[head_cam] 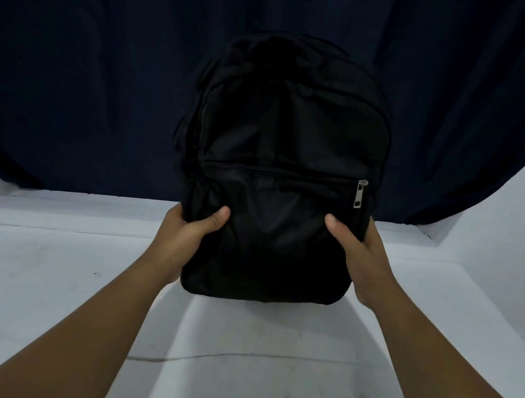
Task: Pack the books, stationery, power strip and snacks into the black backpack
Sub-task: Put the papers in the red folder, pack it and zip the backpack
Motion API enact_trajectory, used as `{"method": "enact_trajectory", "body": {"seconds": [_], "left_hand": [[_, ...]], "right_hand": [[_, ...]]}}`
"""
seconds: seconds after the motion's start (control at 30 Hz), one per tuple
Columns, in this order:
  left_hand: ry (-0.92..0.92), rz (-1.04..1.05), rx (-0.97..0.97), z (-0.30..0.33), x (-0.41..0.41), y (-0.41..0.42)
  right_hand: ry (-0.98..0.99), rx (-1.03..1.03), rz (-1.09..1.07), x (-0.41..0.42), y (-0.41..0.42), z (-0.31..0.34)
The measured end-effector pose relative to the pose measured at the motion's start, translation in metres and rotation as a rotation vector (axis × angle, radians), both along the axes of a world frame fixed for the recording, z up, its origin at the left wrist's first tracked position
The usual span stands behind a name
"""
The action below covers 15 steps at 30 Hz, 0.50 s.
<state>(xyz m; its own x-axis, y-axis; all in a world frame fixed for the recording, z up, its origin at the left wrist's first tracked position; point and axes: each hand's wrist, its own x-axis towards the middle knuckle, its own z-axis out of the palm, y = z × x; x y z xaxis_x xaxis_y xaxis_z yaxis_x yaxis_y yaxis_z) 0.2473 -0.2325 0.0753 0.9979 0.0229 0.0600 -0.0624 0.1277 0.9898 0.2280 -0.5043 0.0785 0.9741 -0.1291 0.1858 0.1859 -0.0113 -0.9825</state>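
So the black fabric backpack (pixel 277 168) stood upright between the two hands, its bottom edge down on the white cloth-covered table (pixel 236 374), front panel facing the camera. The front pocket's zip line ran straight across, above both thumbs, and looked closed, with the silver metal zipper pull (pixel 360 193) hanging at its far right end, just above the right hand.

The left hand (pixel 186 236) clasped the bag's lower left side: thumb laid flat on the front panel, palm against the side edge, the other fingers wrapped round behind where I couldn't see them. The right hand (pixel 362 258) mirrored it on the lower right side, thumb pressed onto the front fabric, fingers gone behind the bag. Both were grasping, not just resting, and the fabric between the thumbs was creased a little. Both bare forearms came in from the bottom corners of the view.

Behind the bag and beyond the hands hung a dark navy curtain (pixel 90 67), draped down to the back of the table. Further out to the right of the right hand, the white covering rose up at an angle.
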Motion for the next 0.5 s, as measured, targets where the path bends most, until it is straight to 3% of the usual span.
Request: {"method": "enact_trajectory", "body": {"seconds": [0.13, 0.3, 0.5], "left_hand": [[0.064, 0.022, 0.001, -0.011, 0.032, -0.021], [0.234, -0.005, 0.006, -0.049, 0.063, -0.037], [0.315, -0.013, -0.004, -0.06, 0.095, -0.033]], "right_hand": [[0.038, -0.002, 0.011, 0.04, -0.023, -0.018], [0.23, -0.072, -0.017, 0.074, -0.025, -0.065], [0.256, -0.139, -0.059, 0.106, -0.026, -0.08]]}}
